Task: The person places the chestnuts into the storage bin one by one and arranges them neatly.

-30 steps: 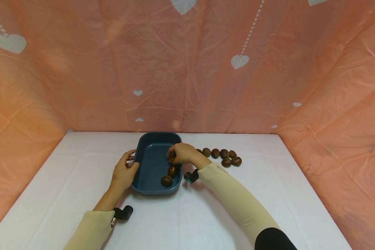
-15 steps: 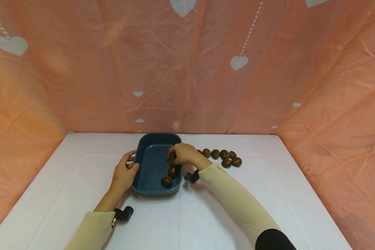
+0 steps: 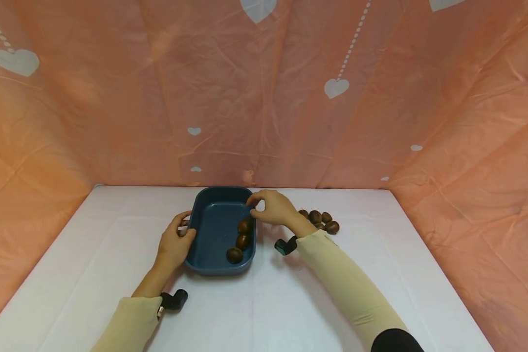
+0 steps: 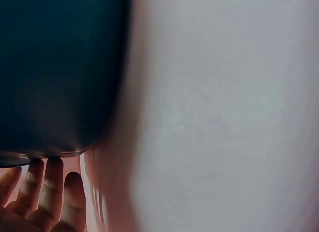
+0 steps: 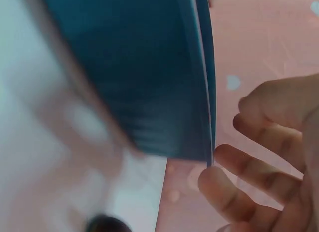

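A dark blue rectangular tray (image 3: 215, 230) stands on the table. Inside it, three brown chestnuts (image 3: 243, 241) line the right side. My left hand (image 3: 174, 244) rests against the tray's left side; in the left wrist view its fingertips (image 4: 54, 164) touch just under the rim. Over the tray's far right rim hovers my right hand (image 3: 273, 208), thumb and fingers apart. The right wrist view shows nothing between those fingers (image 5: 256, 172), close to the tray's wall (image 5: 144, 92).
Several more chestnuts (image 3: 332, 227) lie in a cluster right of the tray, partly hidden behind the right wrist. White cloth covers the table (image 3: 255, 313). An orange curtain (image 3: 229, 98) with pale hearts hangs along the back and sides.
My right hand has let go of a chestnut inside the tray and moved up and right to the rim. The third chestnut now shows fully. The left hand and tray have stayed put.
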The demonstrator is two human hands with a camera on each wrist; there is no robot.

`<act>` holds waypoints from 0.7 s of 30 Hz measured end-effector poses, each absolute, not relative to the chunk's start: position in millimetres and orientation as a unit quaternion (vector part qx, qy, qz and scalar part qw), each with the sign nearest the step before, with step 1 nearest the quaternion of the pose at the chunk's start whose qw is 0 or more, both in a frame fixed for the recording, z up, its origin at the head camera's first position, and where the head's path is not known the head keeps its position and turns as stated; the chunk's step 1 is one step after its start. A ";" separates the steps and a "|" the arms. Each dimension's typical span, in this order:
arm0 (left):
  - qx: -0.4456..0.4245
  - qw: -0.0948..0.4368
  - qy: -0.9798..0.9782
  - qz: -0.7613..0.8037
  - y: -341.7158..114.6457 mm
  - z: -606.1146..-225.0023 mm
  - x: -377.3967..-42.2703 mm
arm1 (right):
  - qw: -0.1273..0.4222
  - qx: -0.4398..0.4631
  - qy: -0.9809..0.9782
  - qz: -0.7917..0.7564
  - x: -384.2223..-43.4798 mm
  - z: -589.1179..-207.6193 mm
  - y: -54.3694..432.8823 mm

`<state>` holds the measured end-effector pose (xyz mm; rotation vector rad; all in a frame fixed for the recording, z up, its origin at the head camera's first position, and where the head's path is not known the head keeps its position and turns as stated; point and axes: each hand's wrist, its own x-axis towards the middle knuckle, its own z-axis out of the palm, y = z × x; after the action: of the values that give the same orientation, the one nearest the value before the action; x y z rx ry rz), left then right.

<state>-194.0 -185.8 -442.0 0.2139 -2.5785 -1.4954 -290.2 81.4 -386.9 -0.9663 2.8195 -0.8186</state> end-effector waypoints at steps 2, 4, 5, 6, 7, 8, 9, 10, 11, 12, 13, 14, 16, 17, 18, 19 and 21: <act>0.070 0.076 -0.860 -0.500 -185.8 -442.2 -194.1 | 0.020 -0.300 0.916 -0.265 -293.3 -386.7 87.7; 0.069 0.077 -0.860 -0.499 -185.9 -442.3 -194.4 | 0.020 -0.288 0.923 -0.256 -295.9 -387.0 93.8; 0.068 0.077 -0.860 -0.499 -185.9 -442.2 -194.6 | 0.022 -0.282 0.926 -0.248 -297.1 -387.2 96.7; 0.068 0.077 -0.861 -0.499 -185.9 -442.2 -194.9 | 0.025 -0.277 0.930 -0.240 -298.2 -387.6 99.4; 0.067 0.077 -0.861 -0.498 -185.9 -442.1 -195.1 | 0.029 -0.272 0.934 -0.229 -299.2 -388.2 102.0; 0.067 0.077 -0.862 -0.497 -185.8 -442.1 -195.2 | 0.032 -0.267 0.939 -0.217 -299.9 -388.7 104.4; 0.067 0.078 -0.862 -0.496 -185.7 -442.2 -195.3 | 0.035 -0.262 0.943 -0.201 -300.7 -389.4 106.7; 0.067 0.077 -0.863 -0.495 -185.6 -442.5 -195.2 | 0.039 -0.258 0.947 -0.187 -301.3 -390.0 108.6; 0.067 0.077 -0.864 -0.494 -185.4 -442.7 -194.9 | 0.041 -0.255 0.951 -0.170 -301.9 -390.7 110.4; 0.068 0.078 -0.864 -0.493 -185.3 -443.1 -194.7 | 0.042 -0.254 0.954 -0.152 -302.2 -391.6 112.0; 0.068 0.079 -0.864 -0.492 -185.2 -443.5 -194.4 | 0.043 -0.251 0.957 -0.136 -302.4 -392.4 113.3; 0.069 0.079 -0.864 -0.492 -185.1 -443.9 -194.1 | 0.043 -0.249 0.960 -0.118 -302.4 -393.5 114.4; 0.070 0.081 -0.864 -0.491 -184.8 -444.1 -193.5 | 0.042 -0.247 0.964 -0.092 -302.4 -395.8 116.2; 0.070 0.082 -0.864 -0.492 -184.7 -444.1 -193.4 | 0.041 -0.247 0.965 -0.082 -302.3 -397.2 116.9; 0.071 0.084 -0.864 -0.491 -184.5 -443.9 -193.3 | 0.041 -0.247 0.965 -0.075 -302.4 -398.7 117.5; 0.070 0.085 -0.864 -0.492 -184.4 -443.5 -193.3 | 0.042 -0.246 0.966 -0.072 -302.5 -400.1 118.0; 0.070 0.086 -0.863 -0.492 -184.0 -442.5 -193.1 | 0.041 -0.245 0.966 -0.069 -302.8 -402.4 118.7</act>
<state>-193.1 -184.0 -442.5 0.2094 -2.5727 -1.4677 -302.8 118.7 -402.4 -0.7492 2.9582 -0.2098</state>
